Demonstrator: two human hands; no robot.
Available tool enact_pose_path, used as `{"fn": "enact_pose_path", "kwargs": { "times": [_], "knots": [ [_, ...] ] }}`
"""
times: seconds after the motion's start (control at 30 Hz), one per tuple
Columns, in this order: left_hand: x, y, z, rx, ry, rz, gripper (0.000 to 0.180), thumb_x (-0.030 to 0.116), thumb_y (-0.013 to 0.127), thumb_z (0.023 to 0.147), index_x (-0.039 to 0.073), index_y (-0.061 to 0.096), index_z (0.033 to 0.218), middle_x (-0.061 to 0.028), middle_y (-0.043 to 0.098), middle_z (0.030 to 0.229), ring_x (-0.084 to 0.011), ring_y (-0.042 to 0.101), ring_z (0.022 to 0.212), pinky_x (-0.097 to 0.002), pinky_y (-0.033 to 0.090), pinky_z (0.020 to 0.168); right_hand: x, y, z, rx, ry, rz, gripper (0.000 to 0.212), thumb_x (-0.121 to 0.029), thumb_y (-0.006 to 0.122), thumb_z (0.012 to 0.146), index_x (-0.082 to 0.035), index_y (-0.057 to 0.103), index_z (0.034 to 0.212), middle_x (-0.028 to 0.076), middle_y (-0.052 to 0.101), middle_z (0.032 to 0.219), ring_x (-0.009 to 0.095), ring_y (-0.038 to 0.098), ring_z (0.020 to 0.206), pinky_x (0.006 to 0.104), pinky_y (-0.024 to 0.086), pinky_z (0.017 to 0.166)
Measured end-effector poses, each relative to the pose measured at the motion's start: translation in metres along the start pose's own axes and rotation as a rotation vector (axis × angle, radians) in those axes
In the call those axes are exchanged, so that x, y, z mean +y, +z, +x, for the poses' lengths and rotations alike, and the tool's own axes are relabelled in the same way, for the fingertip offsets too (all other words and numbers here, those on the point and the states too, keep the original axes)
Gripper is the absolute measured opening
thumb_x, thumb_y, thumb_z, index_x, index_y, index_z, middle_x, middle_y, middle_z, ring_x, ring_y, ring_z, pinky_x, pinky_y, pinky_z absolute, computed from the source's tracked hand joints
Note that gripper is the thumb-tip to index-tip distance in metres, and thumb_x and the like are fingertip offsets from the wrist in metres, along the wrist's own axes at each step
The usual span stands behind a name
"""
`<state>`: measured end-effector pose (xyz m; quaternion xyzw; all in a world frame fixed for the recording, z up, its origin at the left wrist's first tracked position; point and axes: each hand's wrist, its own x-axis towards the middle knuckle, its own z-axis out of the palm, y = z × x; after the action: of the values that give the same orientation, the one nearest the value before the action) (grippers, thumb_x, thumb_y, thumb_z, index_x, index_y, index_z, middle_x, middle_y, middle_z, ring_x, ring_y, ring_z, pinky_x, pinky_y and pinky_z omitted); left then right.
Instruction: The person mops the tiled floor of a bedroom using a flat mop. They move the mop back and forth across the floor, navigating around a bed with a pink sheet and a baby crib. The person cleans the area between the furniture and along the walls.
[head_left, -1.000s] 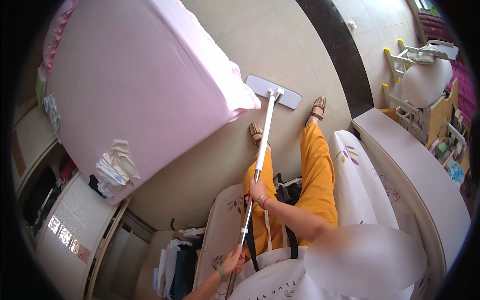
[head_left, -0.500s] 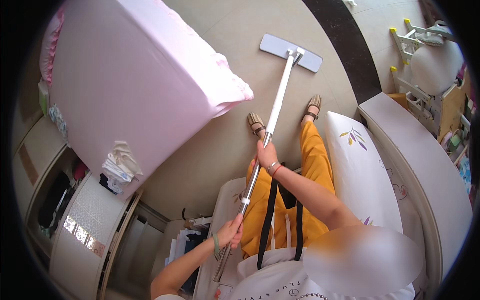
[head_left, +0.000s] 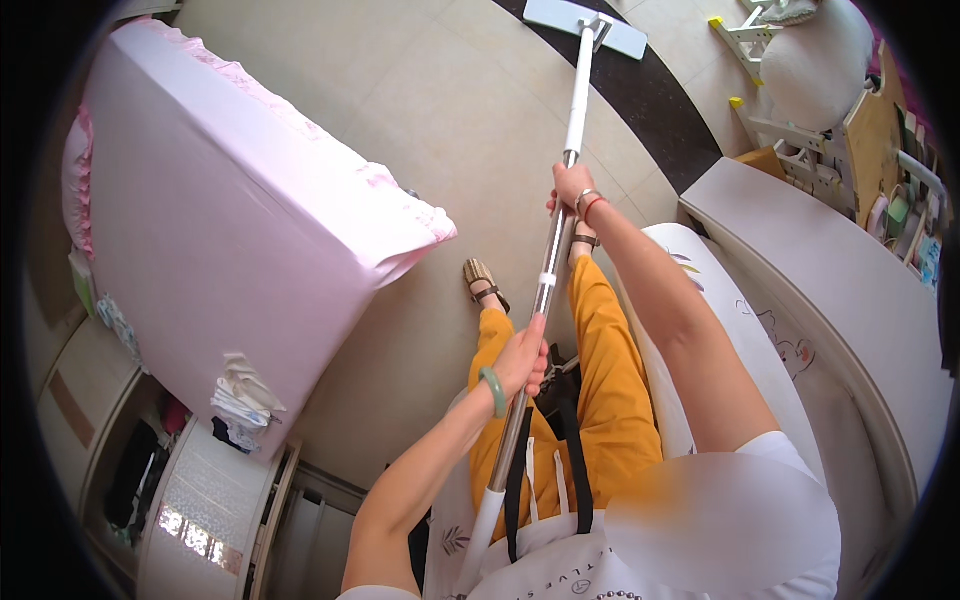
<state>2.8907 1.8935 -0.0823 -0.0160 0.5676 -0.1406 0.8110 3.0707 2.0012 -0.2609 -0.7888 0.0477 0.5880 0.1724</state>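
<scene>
A flat mop (head_left: pixel 548 250) slants from my waist up to the far floor, its long handle white at both ends and shiny metal between. The pale rectangular mop head (head_left: pixel 560 17) lies across the dark floor strip. Higher on the handle, my right hand (head_left: pixel 573 187) wraps round the metal just below the upper white section. My left hand (head_left: pixel 523 358) grips it lower down, below a white collar, with a green bangle at the wrist. The handle's lower end passes in front of my yellow trousers (head_left: pixel 610 400) and white top.
At the left stands a bed (head_left: pixel 250 200) with a pink ruffled cover and folded cloths (head_left: pixel 245 400) on its corner. A patterned white cabinet (head_left: pixel 205 500) is below it. To my right are a white padded seat (head_left: pixel 660 260), a pale curved ledge (head_left: pixel 800 240) and a yellow-footed folding frame (head_left: pixel 735 45).
The mop head has moved away from me onto the dark strip. Both my hands have gone forward with the handle, and my right arm is straighter. The view has shifted.
</scene>
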Motion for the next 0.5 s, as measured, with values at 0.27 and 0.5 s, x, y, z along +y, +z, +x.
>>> {"fn": "enact_pose_path", "kwargs": {
  "times": [0.27, 0.5],
  "knots": [
    [-0.160, -0.102, -0.115, 0.197, -0.234, 0.054, 0.049, 0.060, 0.037, 0.087, 0.013, 0.037, 0.075, 0.0048, 0.029, 0.052, -0.0062, 0.026, 0.039, -0.0222, 0.025, 0.036, 0.188, 0.091, -0.140, -0.105, 0.094, 0.090, 0.036, -0.027, 0.039, 0.088, 0.004, 0.042, 0.072, 0.013, 0.050, 0.052, 0.026, 0.055, 0.037, 0.0357, 0.045, 0.032],
    [-0.259, -0.160, -0.222, 0.247, -0.414, -0.050, 0.047, 0.057, 0.034, 0.089, 0.012, 0.037, 0.075, 0.0034, 0.025, 0.052, -0.0069, 0.023, 0.041, -0.0227, 0.022, 0.037, 0.308, 0.167, -0.255, -0.311, 0.360, 0.111, 0.034, -0.026, 0.042, 0.090, 0.004, 0.045, 0.076, 0.013, 0.052, 0.054, 0.026, 0.057, 0.041, 0.0360, 0.047, 0.039]
  ]
}}
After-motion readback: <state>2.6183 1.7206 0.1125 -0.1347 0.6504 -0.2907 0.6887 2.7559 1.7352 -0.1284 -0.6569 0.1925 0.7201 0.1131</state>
